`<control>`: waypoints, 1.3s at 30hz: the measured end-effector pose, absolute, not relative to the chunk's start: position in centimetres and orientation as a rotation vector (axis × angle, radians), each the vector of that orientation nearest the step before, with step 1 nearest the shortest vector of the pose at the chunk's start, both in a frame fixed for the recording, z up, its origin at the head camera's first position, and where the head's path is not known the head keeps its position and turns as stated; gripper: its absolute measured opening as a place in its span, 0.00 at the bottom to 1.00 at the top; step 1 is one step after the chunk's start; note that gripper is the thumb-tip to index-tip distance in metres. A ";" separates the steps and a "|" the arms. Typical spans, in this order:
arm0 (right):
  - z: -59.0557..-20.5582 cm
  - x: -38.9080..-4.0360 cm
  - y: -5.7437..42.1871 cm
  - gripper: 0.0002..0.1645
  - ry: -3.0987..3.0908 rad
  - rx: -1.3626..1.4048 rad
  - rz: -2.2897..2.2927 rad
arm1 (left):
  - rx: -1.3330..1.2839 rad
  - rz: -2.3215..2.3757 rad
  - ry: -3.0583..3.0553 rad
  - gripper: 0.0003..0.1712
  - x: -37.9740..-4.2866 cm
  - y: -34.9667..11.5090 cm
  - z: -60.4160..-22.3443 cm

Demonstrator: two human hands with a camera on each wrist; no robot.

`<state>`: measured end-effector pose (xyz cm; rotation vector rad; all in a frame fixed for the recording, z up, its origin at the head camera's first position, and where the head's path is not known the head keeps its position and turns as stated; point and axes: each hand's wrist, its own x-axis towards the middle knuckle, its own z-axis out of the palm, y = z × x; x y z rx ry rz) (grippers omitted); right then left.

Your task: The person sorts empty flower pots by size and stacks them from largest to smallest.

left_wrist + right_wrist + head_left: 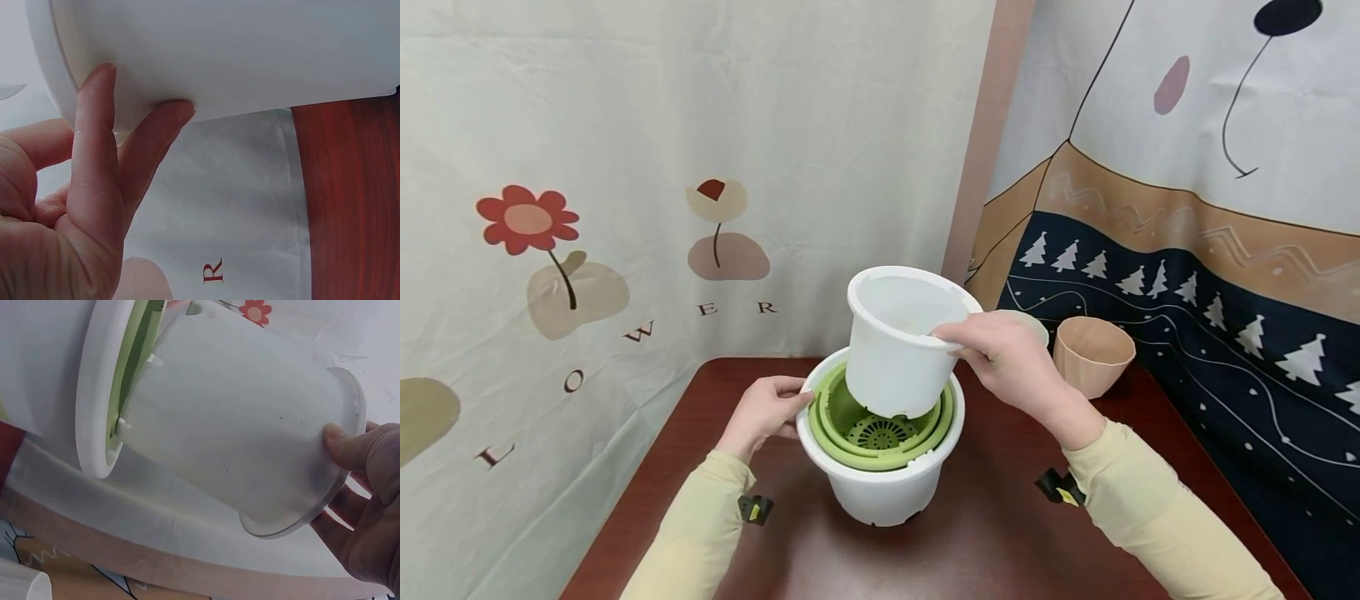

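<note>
My right hand (1011,354) pinches the rim of a smaller white flowerpot (898,375), tilted above a stack of pots. Its base overlaps the opening of a green flowerpot (880,461), which has a slotted bottom and sits nested with another green rim inside the large white flowerpot (887,497). At the left side of that large pot, my left hand (767,412) grips the rim, thumb on top. In the left wrist view, fingers (94,156) lie against the white wall under the rim. The right wrist view shows small tabs on the base of the smaller white flowerpot (244,412).
The stack stands on a dark red-brown table (992,517). Behind my right hand are a peach flowerpot (1093,354) and a pale rim (1030,325), partly hidden. Printed curtains (700,125) hang close behind the table and along its right side.
</note>
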<state>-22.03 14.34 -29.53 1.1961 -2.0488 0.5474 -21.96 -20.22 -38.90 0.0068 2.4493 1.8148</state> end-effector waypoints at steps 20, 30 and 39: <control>-30.9 -21.6 12.4 0.24 -1.987 1.327 0.511 | -0.001 1.792 2.463 0.24 -21.9 -20.1 -38.7; -32.9 -21.5 11.7 0.26 -1.973 1.386 0.390 | -0.003 1.783 2.461 0.24 -21.8 -20.1 -38.6; -34.6 -21.3 11.3 0.28 -2.001 1.394 0.306 | 0.028 1.811 2.443 0.23 -21.8 -20.2 -38.6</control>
